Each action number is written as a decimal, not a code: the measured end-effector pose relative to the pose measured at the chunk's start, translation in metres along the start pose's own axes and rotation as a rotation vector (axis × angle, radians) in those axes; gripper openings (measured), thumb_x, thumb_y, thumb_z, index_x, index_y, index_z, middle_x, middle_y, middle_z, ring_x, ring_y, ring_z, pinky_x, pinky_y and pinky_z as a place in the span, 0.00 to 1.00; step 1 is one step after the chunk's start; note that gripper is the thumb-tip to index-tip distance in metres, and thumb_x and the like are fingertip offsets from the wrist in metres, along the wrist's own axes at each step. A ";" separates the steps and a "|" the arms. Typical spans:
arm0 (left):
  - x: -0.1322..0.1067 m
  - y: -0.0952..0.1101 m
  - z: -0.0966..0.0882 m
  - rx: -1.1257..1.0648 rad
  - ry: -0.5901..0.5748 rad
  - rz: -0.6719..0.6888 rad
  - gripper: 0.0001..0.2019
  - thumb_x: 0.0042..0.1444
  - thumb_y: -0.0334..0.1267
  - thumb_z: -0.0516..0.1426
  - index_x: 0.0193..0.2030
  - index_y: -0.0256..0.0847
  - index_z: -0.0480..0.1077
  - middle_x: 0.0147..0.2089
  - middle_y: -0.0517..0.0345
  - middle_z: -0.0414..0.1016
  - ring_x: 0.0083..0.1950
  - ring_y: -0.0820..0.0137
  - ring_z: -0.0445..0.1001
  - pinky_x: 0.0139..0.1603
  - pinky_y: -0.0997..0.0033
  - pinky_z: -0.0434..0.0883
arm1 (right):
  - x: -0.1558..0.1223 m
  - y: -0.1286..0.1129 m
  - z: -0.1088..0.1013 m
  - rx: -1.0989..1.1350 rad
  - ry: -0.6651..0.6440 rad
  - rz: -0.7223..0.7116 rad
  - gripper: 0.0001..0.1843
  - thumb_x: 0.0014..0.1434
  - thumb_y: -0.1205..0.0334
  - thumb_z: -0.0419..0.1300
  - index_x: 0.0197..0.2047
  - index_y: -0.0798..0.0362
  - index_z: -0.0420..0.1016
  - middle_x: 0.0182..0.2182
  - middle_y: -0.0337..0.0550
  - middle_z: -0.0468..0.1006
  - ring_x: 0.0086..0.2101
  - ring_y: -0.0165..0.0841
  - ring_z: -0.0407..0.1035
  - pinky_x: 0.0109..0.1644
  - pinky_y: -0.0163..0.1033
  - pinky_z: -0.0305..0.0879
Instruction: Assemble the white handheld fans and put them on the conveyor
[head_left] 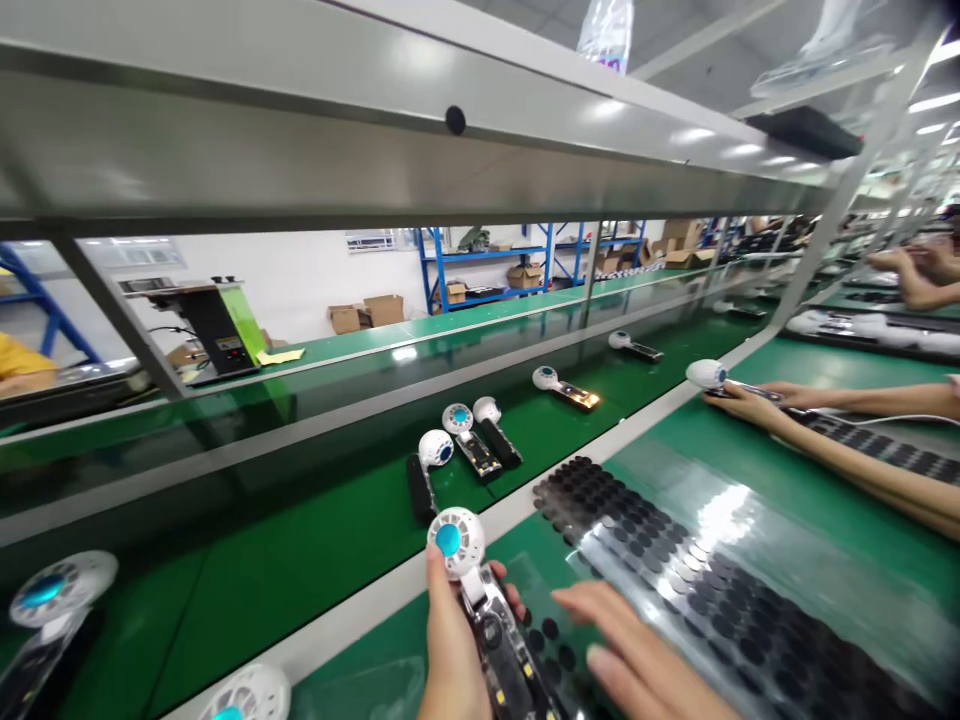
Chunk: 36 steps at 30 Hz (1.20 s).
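My left hand [459, 640] is wrapped round a partly built handheld fan [491, 625] near the bottom middle. Its round white head has slots and a blue centre. The black handle lies open, showing electronics and small yellow parts. Just right of it is my right hand [637, 640], fingers stretched out and slightly blurred, with nothing visible in them. Beneath that hand is a clear sheet of round black stickers [551, 645], partly hidden. A larger sheet of black discs [660, 560] extends to the right.
Several similar fans [471, 440] lie on the green conveyor belt [315, 560], one with a glowing light [591, 400]. Another fan [247, 695] is cut off at the bottom edge. At right, a co-worker's hands [750, 405] hold a fan. A metal shelf beam [375, 140] crosses overhead.
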<state>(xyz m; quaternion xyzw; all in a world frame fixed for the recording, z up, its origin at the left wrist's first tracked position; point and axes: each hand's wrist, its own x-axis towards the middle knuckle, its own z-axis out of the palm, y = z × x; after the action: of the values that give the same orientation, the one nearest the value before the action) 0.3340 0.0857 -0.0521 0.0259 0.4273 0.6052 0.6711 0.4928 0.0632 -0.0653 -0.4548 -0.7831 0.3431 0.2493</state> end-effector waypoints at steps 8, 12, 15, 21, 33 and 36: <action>0.012 -0.005 -0.016 0.125 -0.152 0.006 0.31 0.52 0.61 0.45 0.20 0.33 0.71 0.16 0.54 0.71 0.19 0.72 0.70 0.39 0.70 0.70 | 0.045 0.005 -0.005 -0.352 -0.190 0.044 0.13 0.47 0.76 0.57 0.34 0.52 0.75 0.38 0.43 0.73 0.41 0.36 0.66 0.46 0.38 0.61; 0.022 -0.007 -0.020 0.170 -0.156 -0.007 0.33 0.49 0.64 0.45 0.19 0.33 0.71 0.15 0.50 0.71 0.19 0.69 0.69 0.28 0.70 0.69 | 0.051 0.002 0.000 -0.365 -0.204 0.105 0.12 0.43 0.77 0.58 0.30 0.54 0.74 0.34 0.43 0.73 0.39 0.38 0.65 0.42 0.38 0.60; 0.028 -0.010 -0.021 0.216 -0.142 -0.031 0.35 0.46 0.67 0.45 0.18 0.32 0.71 0.13 0.47 0.71 0.17 0.67 0.68 0.19 0.72 0.63 | 0.047 0.002 -0.005 -0.310 -0.184 0.127 0.10 0.45 0.78 0.57 0.27 0.53 0.72 0.32 0.41 0.73 0.37 0.35 0.65 0.40 0.35 0.60; 0.031 -0.015 -0.019 0.274 -0.116 0.023 0.35 0.47 0.67 0.43 0.18 0.33 0.71 0.13 0.47 0.71 0.17 0.67 0.69 0.20 0.71 0.62 | 0.037 -0.009 -0.022 -0.074 -0.155 0.117 0.08 0.53 0.74 0.53 0.27 0.51 0.65 0.34 0.36 0.70 0.37 0.29 0.66 0.41 0.32 0.61; 0.021 -0.014 -0.015 0.423 0.062 0.224 0.28 0.49 0.58 0.51 0.41 0.33 0.72 0.42 0.48 0.77 0.46 0.58 0.72 0.48 0.64 0.64 | 0.057 -0.045 -0.002 0.053 -0.215 0.170 0.10 0.53 0.75 0.51 0.26 0.51 0.63 0.44 0.39 0.67 0.44 0.33 0.65 0.45 0.35 0.62; 0.020 -0.012 -0.016 0.440 0.021 0.193 0.27 0.51 0.58 0.50 0.42 0.34 0.71 0.41 0.48 0.77 0.45 0.58 0.72 0.46 0.64 0.64 | 0.056 -0.044 -0.001 0.001 -0.219 0.166 0.10 0.53 0.75 0.51 0.25 0.51 0.62 0.42 0.40 0.67 0.44 0.35 0.66 0.45 0.37 0.62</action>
<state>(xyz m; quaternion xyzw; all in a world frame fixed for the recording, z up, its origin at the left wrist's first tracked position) 0.3319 0.0915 -0.0804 0.2059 0.5514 0.5591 0.5839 0.4443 0.0973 -0.0268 -0.4776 -0.7652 0.4105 0.1336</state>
